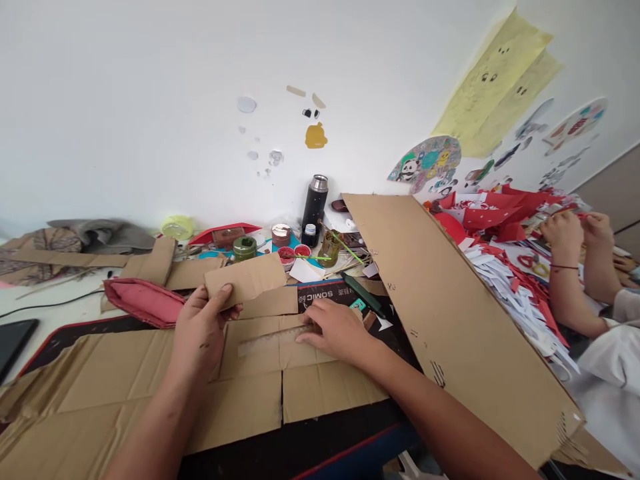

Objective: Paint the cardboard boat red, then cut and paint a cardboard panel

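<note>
Head view, looking down on a cluttered tabletop (75, 307). Left hand (200, 330) pinches a small cardboard piece (245, 280), thumb on its face and fingers behind, lifting it clear of the sheet at 12 o'clock from the wrist. Right hand (337, 328) lies palm-down, fingers spread and grasping nothing, pressing a ruler (273, 341) flat onto the flattened box (150, 380); whether a cutting tool sits under the palm cannot be told.

Progress, judged from the layout: one piece is already free of the stock, and straight slits show in the box at 6 o'clock from the right hand, so cutting looks partly done; most of the sheet remains whole.

Cardboard piece: plain brown corrugated board, roughly rectangular, one corner ragged, slightly tilted. Flattened box: creased, flaps splayed, covering the near tabletop.

At 3 o'clock a large cardboard panel (450, 307) leans up as a divider. Beyond it, another person's hands (575, 233) work among red paper scraps (495, 213). At 12 o'clock stand a black flask (315, 203) and paint jars (281, 235); a red pouch (143, 300) lies at 9 o'clock.
</note>
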Demonstrator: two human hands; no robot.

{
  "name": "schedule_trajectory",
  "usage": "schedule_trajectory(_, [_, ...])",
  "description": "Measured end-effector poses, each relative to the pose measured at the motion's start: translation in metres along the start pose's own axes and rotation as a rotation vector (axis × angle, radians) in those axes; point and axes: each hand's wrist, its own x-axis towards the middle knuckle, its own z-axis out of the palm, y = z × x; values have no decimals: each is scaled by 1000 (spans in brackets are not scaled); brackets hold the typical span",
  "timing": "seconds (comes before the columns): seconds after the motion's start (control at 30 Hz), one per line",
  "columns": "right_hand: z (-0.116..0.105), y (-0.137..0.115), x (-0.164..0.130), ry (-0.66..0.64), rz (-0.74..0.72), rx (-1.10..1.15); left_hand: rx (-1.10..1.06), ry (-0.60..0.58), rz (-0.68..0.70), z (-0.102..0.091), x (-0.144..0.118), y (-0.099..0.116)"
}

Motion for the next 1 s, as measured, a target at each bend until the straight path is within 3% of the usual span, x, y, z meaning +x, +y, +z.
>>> schedule_trajectory(0.4, [3,4,1,81,22,5,13,5,-18,-2,1,0])
schedule_trajectory(0.7, [0,5,6,63,127,152,-1,10,-16,-4,3,-3])
schedule_trajectory(1.0, [7,6,4,53,101,153,17,18,-17,-3,3,-2])
